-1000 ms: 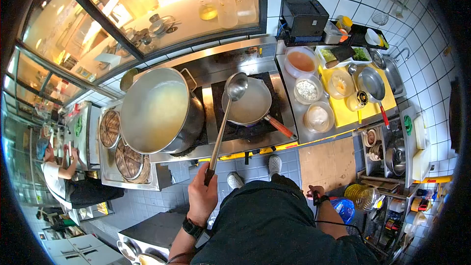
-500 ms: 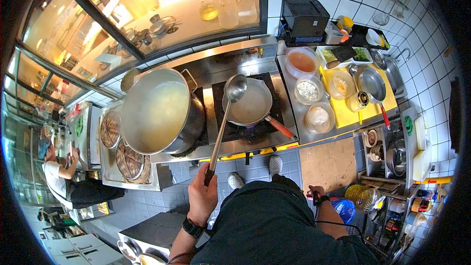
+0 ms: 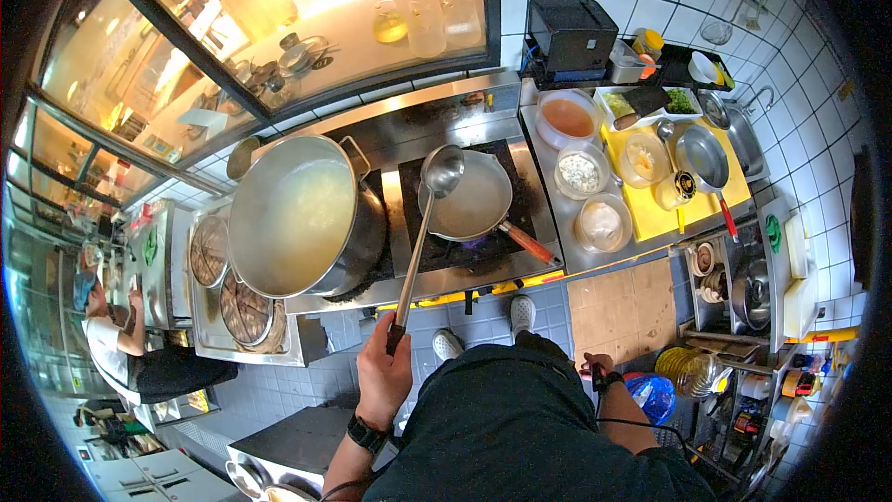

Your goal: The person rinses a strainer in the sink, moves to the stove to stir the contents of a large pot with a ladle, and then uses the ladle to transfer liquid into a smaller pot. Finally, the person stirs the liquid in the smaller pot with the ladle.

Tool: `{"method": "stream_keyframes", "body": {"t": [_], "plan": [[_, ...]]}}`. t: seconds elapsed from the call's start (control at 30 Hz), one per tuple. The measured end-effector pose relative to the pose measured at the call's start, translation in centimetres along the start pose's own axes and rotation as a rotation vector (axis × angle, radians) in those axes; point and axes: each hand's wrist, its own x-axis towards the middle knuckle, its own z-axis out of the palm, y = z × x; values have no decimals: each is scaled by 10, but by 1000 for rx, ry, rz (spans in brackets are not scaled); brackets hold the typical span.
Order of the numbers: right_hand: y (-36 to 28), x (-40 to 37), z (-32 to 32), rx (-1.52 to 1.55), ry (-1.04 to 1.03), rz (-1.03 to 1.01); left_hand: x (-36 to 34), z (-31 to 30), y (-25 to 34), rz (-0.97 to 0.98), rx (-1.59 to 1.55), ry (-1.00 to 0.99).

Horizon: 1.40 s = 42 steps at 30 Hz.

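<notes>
My left hand [image 3: 384, 374] is closed around the dark grip of a long-handled steel ladle [image 3: 443, 171]. The ladle's bowl hangs over the left rim of a saucepan [image 3: 471, 207] with a reddish wooden handle, which stands on a burner with a bluish flame under it. Pale liquid shows in the saucepan. Left of it stands a large stockpot [image 3: 293, 214] holding cloudy, yellowish broth. My right hand [image 3: 597, 367] hangs low beside my right hip, away from the stove. Its fingers look curled about something small, dark and reddish that I cannot make out.
Tubs of orange liquid [image 3: 568, 118], white pieces [image 3: 582, 170] and a white paste [image 3: 602, 224] stand right of the stove. A yellow board [image 3: 720, 204] carries more containers and a pan [image 3: 702, 156]. Covered round pots [image 3: 247, 309] sit left. A co-worker [image 3: 111, 339] stands far left.
The view has shifted slightly. The ladle's bowl still hangs by the saucepan's left rim, and both hands keep nearly the same place. The co-worker's arms have moved a little.
</notes>
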Motion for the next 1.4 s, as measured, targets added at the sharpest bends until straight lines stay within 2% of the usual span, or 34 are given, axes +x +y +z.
{"method": "stream_keyframes", "body": {"t": [0.03, 0.17, 0.23, 0.47, 0.53, 0.6, 0.63, 0.67, 0.7, 0.73, 0.77, 0.83, 0.97, 1.03, 1.13, 1.17, 1.2, 1.23, 1.27, 1.37, 1.4], "plan": [[6, 12, -12, 195, -191, 48, 0, 0, 0, 0, 0, 0], [-5, -17, 5, 325, -281, 74, 0, 0, 0, 4, -1, -3], [-13, -35, 27, -206, 152, -45, -1, 0, 0, 1, 7, -8], [-20, -57, 45, -274, 222, -68, -3, 5, -14, -10, -42, 17], [-20, -64, 36, -45, -9, -134, -4, 12, -17, -21, -146, 54], [-10, -49, 26, -30, 31, -168, -5, 13, -25, -20, -229, 20], [-16, -55, 42, -135, 210, -103, -5, 8, -6, -107, -218, -17], [-9, -38, 30, -139, 106, -165, -5, 15, -11, -83, -346, 44], [-8, -36, 32, -92, 112, -127, -4, 15, -13, -56, -276, 46], [-9, -34, 31, -161, 72, -126, -4, 13, -13, -57, -218, 33], [-13, -37, 31, -367, 19, -120, -4, 12, -13, -59, -153, 29], [6, 4, 21, -807, 183, -385, -6, 12, -15, -50, -158, 25], [7, -10, 22, -796, 259, -345, -4, 11, -2, -63, -151, 31], [1, -24, 30, -723, 274, -201, -3, 13, -3, -46, -155, 36], [24, 18, 14, -748, 280, -264, -2, 14, 2, -13, -147, 46], [21, 13, 14, -437, 222, -138, -3, 12, 0, 11, -135, 40], [-5, -51, 36, -133, 132, -86, -2, 18, -30, 6, -215, 51], [-6, -47, 36, -215, 160, -149, -3, 17, -14, -2, -220, 75], [-17, -70, 52, -211, 226, -127, -3, 15, -9, 1, -187, 55], [-16, -71, 47, -97, 134, -131, -2, 3, 1, -91, -45, -40], [-18, -72, 52, -122, 178, -106, -4, 6, 0, -15, -68, 6]]}}
